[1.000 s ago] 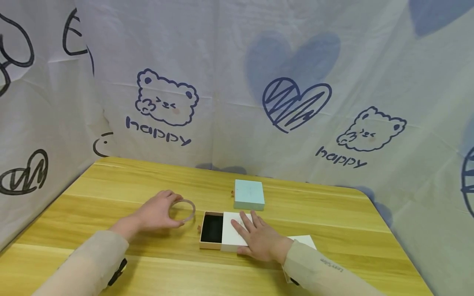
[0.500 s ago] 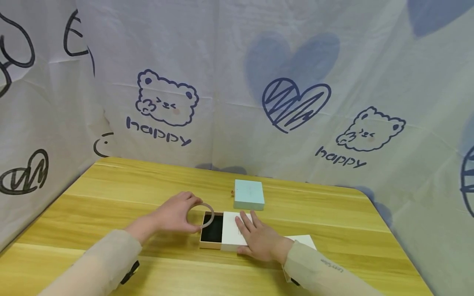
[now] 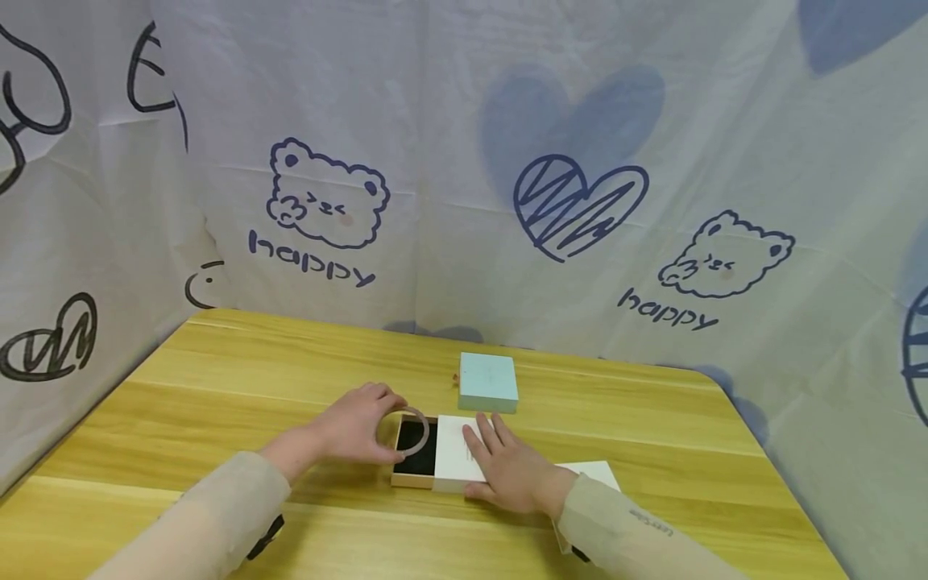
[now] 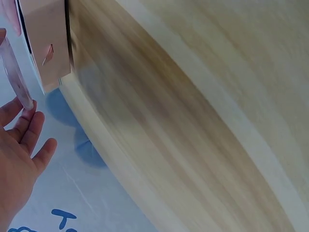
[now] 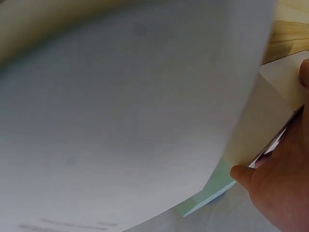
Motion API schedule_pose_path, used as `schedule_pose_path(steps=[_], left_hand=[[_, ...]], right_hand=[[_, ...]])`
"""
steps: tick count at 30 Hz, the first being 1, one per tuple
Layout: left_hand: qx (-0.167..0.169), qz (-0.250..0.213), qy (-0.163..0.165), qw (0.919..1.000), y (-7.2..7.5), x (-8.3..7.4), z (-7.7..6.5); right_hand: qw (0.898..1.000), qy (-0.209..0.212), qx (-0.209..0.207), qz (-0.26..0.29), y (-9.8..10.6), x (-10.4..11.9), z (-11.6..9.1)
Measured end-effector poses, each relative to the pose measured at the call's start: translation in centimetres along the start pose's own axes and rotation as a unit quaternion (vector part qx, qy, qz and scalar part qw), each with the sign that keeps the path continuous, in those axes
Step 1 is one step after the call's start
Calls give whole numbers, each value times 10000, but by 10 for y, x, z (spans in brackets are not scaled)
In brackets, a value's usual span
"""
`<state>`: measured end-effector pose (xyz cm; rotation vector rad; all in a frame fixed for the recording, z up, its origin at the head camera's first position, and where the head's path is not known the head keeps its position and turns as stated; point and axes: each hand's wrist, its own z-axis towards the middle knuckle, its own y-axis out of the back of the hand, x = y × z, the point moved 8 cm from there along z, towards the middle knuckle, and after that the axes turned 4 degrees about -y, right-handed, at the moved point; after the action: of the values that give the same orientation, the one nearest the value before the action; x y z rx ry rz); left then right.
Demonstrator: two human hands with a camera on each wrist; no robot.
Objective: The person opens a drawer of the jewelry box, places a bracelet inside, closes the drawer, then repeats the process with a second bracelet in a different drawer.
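Observation:
My left hand (image 3: 355, 427) pinches a pale translucent bangle (image 3: 425, 437) between thumb and fingers, above the pulled-out drawer (image 3: 413, 482) of a small box. The drawer is tan-edged with black lining; in the left wrist view its tan end (image 4: 46, 43) carries a small ribbon pull (image 4: 48, 54). Whether the bangle touches the lining cannot be told. My right hand (image 3: 511, 471) rests on the box's white sleeve (image 3: 449, 451), fingers spread straight across the top and thumb along the near side. The sleeve covers the drawer's right part.
A light blue box (image 3: 488, 383) with a small ribbon tab sits behind the white one. Another white box (image 3: 598, 471) lies partly under my right forearm and fills much of the right wrist view. A printed cloth (image 3: 464, 242) hangs behind the wooden table (image 3: 254, 354).
My left hand has carried the bangle rightward from the bare table to over the drawer. My right hand stays on the sleeve, with its fingers shifted slightly.

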<state>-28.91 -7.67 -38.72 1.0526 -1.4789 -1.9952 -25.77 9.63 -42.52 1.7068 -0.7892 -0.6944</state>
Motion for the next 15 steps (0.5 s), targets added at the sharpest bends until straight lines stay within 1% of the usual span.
schedule_pose_path(steps=[6, 10, 15], left_hand=[[36, 105, -76, 9999, -4, -2, 0], [111, 187, -45, 9998, -7, -2, 2], [167, 166, 28, 9997, -8, -4, 4]], right_hand=[[10000, 60, -68, -30, 2, 1, 0], [9999, 47, -77, -52, 1, 1, 0], [10000, 24, -78, -54, -1, 0, 0]])
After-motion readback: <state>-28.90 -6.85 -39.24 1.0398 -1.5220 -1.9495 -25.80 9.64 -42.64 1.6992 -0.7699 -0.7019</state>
